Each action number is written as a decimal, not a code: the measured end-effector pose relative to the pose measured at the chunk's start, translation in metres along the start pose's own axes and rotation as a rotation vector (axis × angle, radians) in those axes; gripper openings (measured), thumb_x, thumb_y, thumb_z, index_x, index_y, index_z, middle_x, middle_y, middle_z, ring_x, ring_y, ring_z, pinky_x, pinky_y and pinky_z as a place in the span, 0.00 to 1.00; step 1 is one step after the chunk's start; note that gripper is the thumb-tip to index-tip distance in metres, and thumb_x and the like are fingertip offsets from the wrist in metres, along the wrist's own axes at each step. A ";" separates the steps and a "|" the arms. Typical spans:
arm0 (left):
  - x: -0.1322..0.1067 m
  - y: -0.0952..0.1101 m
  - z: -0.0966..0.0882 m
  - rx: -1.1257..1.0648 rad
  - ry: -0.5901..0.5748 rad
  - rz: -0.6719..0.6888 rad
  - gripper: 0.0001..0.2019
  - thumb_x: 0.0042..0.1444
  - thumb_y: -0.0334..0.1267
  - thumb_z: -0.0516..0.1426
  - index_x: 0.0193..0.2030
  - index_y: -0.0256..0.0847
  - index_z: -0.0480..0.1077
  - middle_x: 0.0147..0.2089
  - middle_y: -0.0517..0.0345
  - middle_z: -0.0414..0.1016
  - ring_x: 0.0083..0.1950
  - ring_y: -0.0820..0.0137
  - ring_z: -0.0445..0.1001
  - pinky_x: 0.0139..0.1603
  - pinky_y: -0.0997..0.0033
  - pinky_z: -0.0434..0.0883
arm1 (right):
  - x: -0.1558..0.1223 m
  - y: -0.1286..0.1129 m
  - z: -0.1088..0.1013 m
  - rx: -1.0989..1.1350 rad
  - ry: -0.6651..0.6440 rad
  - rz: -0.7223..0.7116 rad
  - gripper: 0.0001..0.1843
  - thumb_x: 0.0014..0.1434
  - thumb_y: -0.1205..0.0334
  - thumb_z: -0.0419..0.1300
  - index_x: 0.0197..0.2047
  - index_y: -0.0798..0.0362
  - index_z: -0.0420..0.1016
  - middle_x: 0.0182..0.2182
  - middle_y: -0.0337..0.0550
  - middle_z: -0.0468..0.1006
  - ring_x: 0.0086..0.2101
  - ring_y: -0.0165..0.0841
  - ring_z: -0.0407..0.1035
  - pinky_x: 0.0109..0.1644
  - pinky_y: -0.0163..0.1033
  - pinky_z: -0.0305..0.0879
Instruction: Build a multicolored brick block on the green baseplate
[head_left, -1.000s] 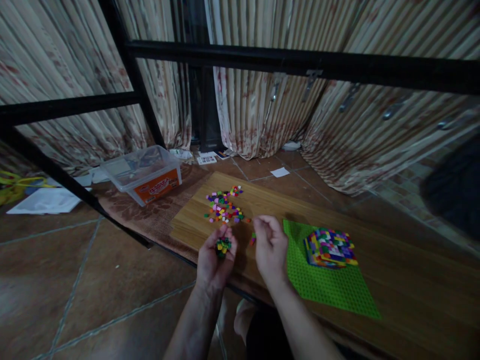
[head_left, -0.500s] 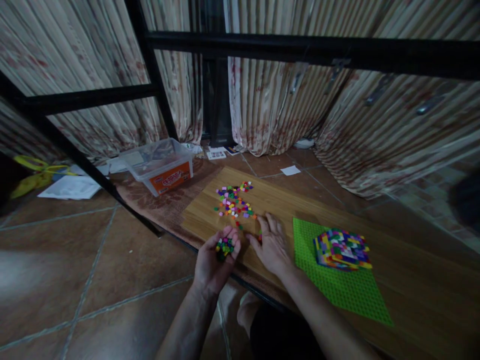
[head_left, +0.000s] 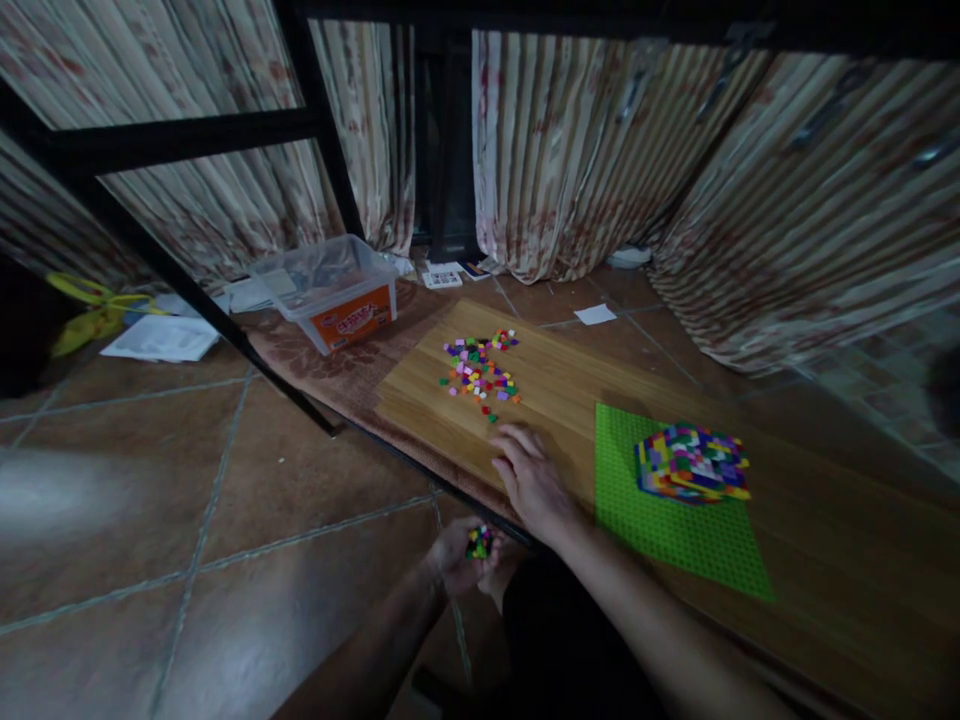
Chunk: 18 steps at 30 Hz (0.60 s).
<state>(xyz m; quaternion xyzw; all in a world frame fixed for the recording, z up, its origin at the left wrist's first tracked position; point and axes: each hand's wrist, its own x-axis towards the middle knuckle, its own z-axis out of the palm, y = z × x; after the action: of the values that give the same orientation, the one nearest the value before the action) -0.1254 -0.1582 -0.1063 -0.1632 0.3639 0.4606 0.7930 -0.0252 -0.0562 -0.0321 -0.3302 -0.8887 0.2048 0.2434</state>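
Observation:
My left hand (head_left: 459, 553) is cupped below the table's edge, closed round a small heap of coloured bricks (head_left: 479, 542). My right hand (head_left: 529, 478) lies palm down on the wooden board (head_left: 555, 385), fingers flat and a little spread, just short of a scatter of several loose bricks (head_left: 481, 368). Right of that hand a green baseplate (head_left: 667, 515) carries a multicoloured brick block (head_left: 691, 462).
A clear plastic tub (head_left: 325, 291) with an orange label stands on the patterned cloth at the table's far left. Black metal frame bars (head_left: 187, 135) cross in front of striped curtains. Papers (head_left: 162, 338) lie on the tiled floor at left.
My left hand has dropped from table height to below the edge, still holding bricks. My right hand has flattened onto the board. The view has shifted so the table sits higher.

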 end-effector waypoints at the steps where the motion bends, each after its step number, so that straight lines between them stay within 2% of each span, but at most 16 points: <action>1: 0.007 -0.001 0.003 0.013 -0.005 -0.013 0.10 0.58 0.32 0.52 0.28 0.30 0.69 0.22 0.53 0.72 0.22 0.76 0.70 0.24 0.80 0.70 | -0.003 -0.004 0.000 0.008 -0.020 -0.008 0.14 0.63 0.68 0.50 0.50 0.53 0.69 0.53 0.50 0.68 0.55 0.39 0.61 0.59 0.51 0.63; 4: 0.014 0.000 0.008 0.064 -0.031 -0.050 0.12 0.58 0.38 0.53 0.30 0.30 0.71 0.23 0.53 0.73 0.24 0.73 0.72 0.27 0.75 0.72 | -0.010 -0.015 -0.001 0.020 -0.079 -0.039 0.13 0.64 0.67 0.50 0.50 0.53 0.69 0.53 0.50 0.67 0.55 0.39 0.61 0.59 0.50 0.63; 9: 0.004 0.011 0.006 0.137 -0.068 -0.065 0.10 0.58 0.31 0.51 0.33 0.28 0.71 0.30 0.48 0.75 0.32 0.68 0.75 0.37 0.70 0.73 | -0.018 -0.024 -0.002 0.005 -0.161 -0.126 0.10 0.62 0.69 0.52 0.46 0.54 0.71 0.51 0.50 0.69 0.53 0.39 0.62 0.57 0.48 0.65; 14: -0.007 0.011 0.008 0.160 -0.115 -0.036 0.09 0.59 0.37 0.54 0.38 0.31 0.70 0.35 0.51 0.73 0.37 0.68 0.73 0.41 0.68 0.71 | -0.027 -0.023 0.004 -0.026 -0.207 -0.304 0.08 0.59 0.70 0.57 0.44 0.57 0.71 0.52 0.52 0.68 0.55 0.41 0.59 0.59 0.46 0.63; 18: -0.014 0.012 0.010 0.197 0.009 0.049 0.06 0.59 0.37 0.54 0.38 0.36 0.68 0.35 0.54 0.71 0.40 0.68 0.72 0.42 0.69 0.70 | -0.035 -0.020 0.013 -0.096 -0.265 -0.506 0.09 0.58 0.66 0.60 0.42 0.59 0.72 0.47 0.53 0.71 0.53 0.42 0.61 0.61 0.49 0.60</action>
<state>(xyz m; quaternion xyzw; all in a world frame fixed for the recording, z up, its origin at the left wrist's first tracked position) -0.1353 -0.1547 -0.0879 -0.0776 0.4146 0.4411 0.7922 -0.0193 -0.0973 -0.0425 -0.0794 -0.9756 0.1365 0.1527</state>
